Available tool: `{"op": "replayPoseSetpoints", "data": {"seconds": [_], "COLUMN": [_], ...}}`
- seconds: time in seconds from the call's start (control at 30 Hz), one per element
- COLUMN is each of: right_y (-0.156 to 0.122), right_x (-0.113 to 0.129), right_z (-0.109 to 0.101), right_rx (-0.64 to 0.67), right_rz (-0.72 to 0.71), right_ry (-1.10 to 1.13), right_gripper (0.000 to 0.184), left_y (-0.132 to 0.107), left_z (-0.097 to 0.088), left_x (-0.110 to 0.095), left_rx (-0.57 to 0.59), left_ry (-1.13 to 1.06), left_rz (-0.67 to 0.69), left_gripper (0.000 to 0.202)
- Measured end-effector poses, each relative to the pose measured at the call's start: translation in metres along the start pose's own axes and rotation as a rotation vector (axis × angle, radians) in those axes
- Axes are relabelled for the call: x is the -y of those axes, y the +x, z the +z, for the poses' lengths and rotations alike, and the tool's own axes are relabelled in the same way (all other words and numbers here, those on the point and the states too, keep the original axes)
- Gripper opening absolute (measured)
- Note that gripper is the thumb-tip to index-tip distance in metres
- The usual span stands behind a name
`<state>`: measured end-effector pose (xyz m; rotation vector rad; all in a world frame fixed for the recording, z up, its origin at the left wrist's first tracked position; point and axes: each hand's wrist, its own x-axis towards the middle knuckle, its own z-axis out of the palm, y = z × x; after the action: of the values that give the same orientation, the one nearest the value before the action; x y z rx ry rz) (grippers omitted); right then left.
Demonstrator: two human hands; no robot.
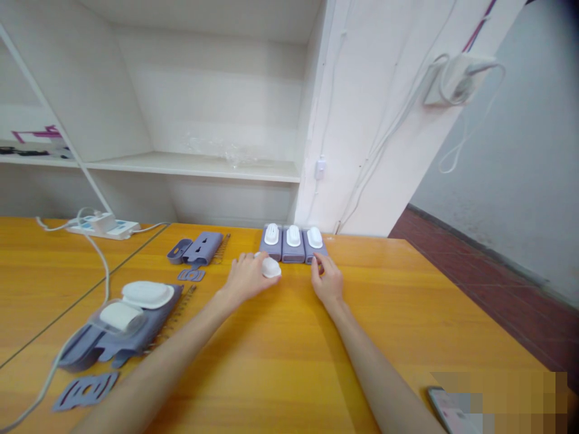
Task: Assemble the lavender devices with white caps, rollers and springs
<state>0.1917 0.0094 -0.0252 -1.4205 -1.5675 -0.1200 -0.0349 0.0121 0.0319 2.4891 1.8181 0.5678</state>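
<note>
My left hand is closed around a small white plastic piece, whose right end sticks out past my fingers. Just beyond it, three purple-grey boxes with white oval tops stand side by side: a left one, a middle one and a right one. At the near edge of the right box is my right hand, fingers curled with thumb and index close together. Whether those fingertips touch the box or pinch anything, I cannot tell.
Left lie purple-grey parts, a flat cut-out plate and a larger part carrying white pieces. A power strip and white cable are at far left. A phone lies bottom right. A shelf stands behind.
</note>
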Motion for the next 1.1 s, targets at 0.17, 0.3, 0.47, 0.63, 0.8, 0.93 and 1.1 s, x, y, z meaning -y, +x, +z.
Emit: {"op": "replayPoseSetpoints", "data": {"seconds": [0.17, 0.3, 0.47, 0.63, 0.8, 0.93, 1.1], "right_y": [-0.007, -0.014, -0.018, -0.024, -0.036, -0.035, -0.03], "right_x": [0.018, 0.033, 0.048, 0.08, 0.106, 0.098, 0.077], "right_z": [0.0, -0.004, -0.013, -0.016, -0.007, -0.006, -0.011], "right_rx": [0.122, 0.207, 0.18, 0.271, 0.486, 0.505, 0.441], "right_rz": [-0.039, -0.09, -0.135, -0.258, -0.427, -0.401, -0.349], "right_ry": [0.016, 0.033, 0.042, -0.092, -0.217, -0.315, -0.398], "right_gripper": [0.03, 0.029, 0.033, 0.042, 0.044, 0.021, 0.017], "left_y": [-0.02, -0.019, -0.008, 0.018, 0.043, 0.047, 0.049], "left_z": [0.022, 0.022, 0.006, -0.014, -0.018, -0.017, -0.012], "left_x": [-0.021, -0.028, -0.016, 0.031, 0.083, 0.107, 0.118], "left_rx": [0.098, 0.084, 0.079, -0.073, -0.164, -0.061, -0.071], "left_ry": [-0.124, -0.309, -0.451, -0.32, 0.133, 0.248, 0.299], "left_rz": [0.31, 0.448, 0.513, 0.127, -0.502, -0.652, -0.693], "left_gripper": [0.055, 0.078, 0.102, 0.046, 0.048, 0.049, 0.054]}}
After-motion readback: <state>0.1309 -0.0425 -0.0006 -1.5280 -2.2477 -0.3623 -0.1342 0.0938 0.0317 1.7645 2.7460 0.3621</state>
